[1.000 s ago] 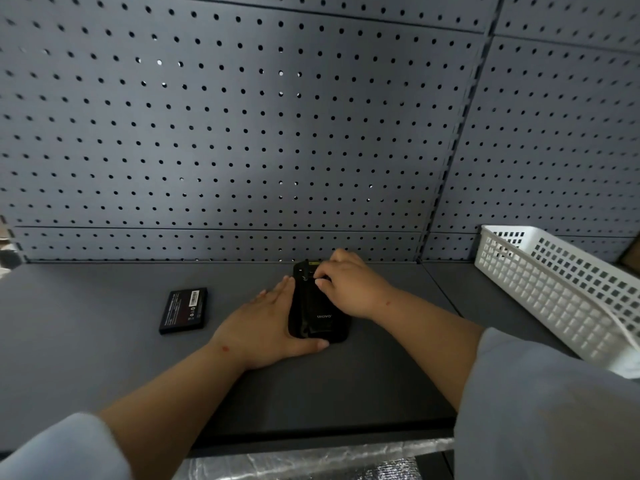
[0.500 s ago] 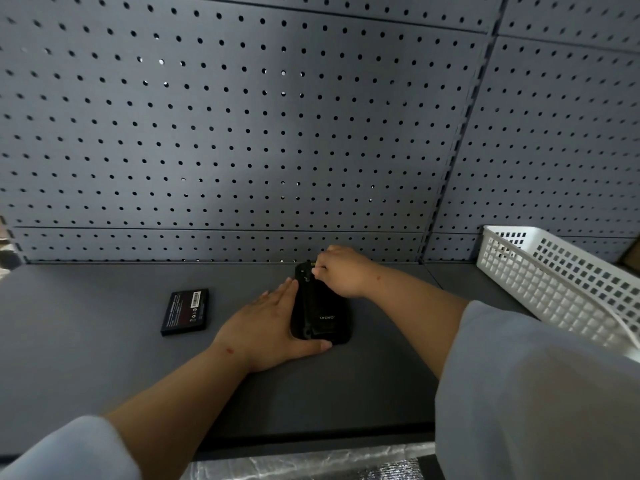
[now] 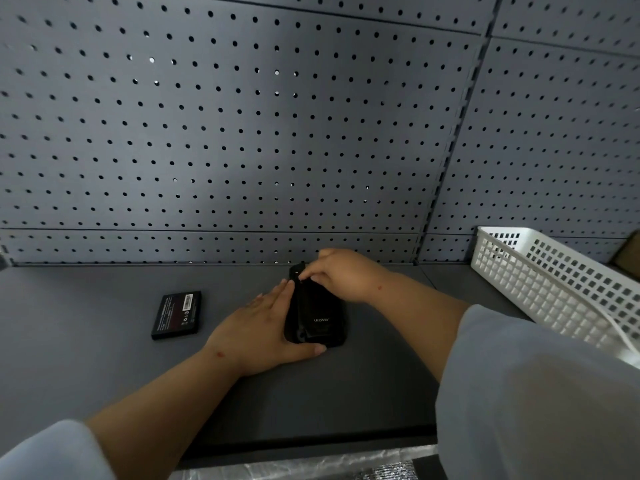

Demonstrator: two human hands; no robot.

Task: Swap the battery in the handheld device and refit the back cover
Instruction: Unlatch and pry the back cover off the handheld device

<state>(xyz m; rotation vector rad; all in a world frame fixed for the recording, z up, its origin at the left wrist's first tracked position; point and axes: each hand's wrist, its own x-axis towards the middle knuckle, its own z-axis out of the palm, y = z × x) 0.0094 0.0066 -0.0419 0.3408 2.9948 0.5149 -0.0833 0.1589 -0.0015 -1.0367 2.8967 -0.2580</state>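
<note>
The black handheld device [image 3: 317,317] lies back-up on the dark grey shelf [image 3: 104,358], its cover with a small logo facing me. My left hand [image 3: 258,332] cups its left side, fingers along the edge and thumb under the near end. My right hand [image 3: 341,275] rests on the far end, fingertips pinching at a small catch near the top. A loose black battery [image 3: 177,315] with a label lies flat to the left, apart from both hands.
A grey pegboard wall [image 3: 277,133] rises right behind the device. A white slotted plastic basket [image 3: 554,285] stands at the right on the shelf. The shelf's front edge [image 3: 311,445] runs close to my body.
My right hand has slid from the middle of the device's back to its far end. The left hand and the battery have stayed put.
</note>
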